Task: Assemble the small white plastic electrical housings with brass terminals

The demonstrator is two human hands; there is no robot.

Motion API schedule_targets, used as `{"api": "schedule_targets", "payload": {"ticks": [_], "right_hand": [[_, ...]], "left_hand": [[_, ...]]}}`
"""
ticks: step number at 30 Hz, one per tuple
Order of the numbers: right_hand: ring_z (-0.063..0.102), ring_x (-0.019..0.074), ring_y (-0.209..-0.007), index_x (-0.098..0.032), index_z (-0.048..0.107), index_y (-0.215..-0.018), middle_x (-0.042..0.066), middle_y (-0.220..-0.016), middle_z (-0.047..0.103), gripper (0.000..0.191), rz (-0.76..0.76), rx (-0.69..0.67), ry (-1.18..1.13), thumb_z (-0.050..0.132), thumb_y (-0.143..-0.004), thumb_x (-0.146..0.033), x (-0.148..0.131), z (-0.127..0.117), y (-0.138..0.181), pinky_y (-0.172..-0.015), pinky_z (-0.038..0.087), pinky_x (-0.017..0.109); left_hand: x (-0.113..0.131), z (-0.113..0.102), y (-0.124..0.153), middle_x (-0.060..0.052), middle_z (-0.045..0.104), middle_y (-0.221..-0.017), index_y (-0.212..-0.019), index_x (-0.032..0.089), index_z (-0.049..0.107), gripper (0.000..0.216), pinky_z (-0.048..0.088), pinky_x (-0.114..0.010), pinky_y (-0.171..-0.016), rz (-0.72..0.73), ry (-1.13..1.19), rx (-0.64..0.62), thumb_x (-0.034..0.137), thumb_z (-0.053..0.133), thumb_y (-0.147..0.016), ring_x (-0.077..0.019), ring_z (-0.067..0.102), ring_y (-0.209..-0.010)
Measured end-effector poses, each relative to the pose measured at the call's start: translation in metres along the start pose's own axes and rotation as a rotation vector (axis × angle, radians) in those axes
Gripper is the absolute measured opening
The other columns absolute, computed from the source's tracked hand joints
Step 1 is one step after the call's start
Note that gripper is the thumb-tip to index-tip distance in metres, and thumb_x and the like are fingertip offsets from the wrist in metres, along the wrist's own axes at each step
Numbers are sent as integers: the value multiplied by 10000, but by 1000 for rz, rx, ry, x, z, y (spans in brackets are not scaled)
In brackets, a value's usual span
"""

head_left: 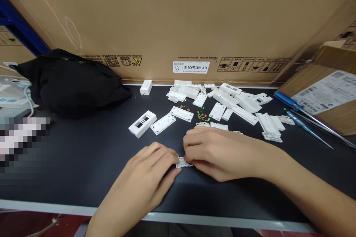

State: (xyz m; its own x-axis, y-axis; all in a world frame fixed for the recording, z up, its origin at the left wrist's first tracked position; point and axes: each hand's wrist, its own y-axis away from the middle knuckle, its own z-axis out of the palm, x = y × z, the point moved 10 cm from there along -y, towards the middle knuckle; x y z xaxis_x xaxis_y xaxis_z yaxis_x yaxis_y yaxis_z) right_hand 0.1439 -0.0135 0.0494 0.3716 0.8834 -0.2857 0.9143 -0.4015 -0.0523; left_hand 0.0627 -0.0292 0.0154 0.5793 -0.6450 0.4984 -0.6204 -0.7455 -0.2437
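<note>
On black workbench [69, 163], left hand [147, 177] and right hand [219, 153] gripping white plastic part [183, 162], white casings [181, 114] ahead

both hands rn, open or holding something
Left hand: closed, holding a small white plastic part.
Right hand: closed, holding the same part.

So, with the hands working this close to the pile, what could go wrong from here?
The small white plastic part is pinched between the left hand and right hand, so it could slip free. The tiny brass-and-green pieces lie loose just beyond the right hand and might get knocked among the white plastic housings, where they'd be harder to find.
</note>
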Motion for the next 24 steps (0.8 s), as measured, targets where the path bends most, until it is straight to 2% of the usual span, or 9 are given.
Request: {"api": "schedule_targets", "payload": {"ticks": [3, 9, 13, 24], "right_hand": [[528, 180, -730, -163, 673, -775, 42, -793, 622, 212, -7, 3, 26, 554, -934, -88, -1, 0, 0, -719, 453, 334], [614, 178, -796, -167, 724, -855, 39, -815, 667, 184, 65, -2, -164, 581, -877, -52, 12, 1, 0, -735, 482, 295], [638, 181, -806, -163, 732, -856, 38, -817, 681, 178, 102, -4, -180, 591, -844, -54, 15, 1, 0, -755, 495, 300], [598, 169, -707, -180, 624, -743, 15, -762, 639, 112, 399, 3, -124, 556, -807, -119, 24, 8, 1, -640, 419, 301]], "left_hand": [[0, 0, -1, 2, 681, -1080, -1079, 246, 596, 81, 506, -357, -897, 5, -5, 1, 201, 534, -1052, -198, 595, -1009], [1, 2, -1, -11, 685, -1069, -1091, 239, 614, 99, 519, -371, -904, 22, -33, -4, 212, 526, -1056, -211, 599, -998], [0, 1, 0, -4, 683, -1071, -1091, 244, 601, 93, 522, -376, -896, 20, -30, 6, 203, 525, -1055, -210, 600, -993], [2, 1, 1, -8, 673, -1050, -1051, 230, 597, 89, 536, -398, -855, 37, -47, 15, 193, 516, -1051, -216, 599, -958]]}}
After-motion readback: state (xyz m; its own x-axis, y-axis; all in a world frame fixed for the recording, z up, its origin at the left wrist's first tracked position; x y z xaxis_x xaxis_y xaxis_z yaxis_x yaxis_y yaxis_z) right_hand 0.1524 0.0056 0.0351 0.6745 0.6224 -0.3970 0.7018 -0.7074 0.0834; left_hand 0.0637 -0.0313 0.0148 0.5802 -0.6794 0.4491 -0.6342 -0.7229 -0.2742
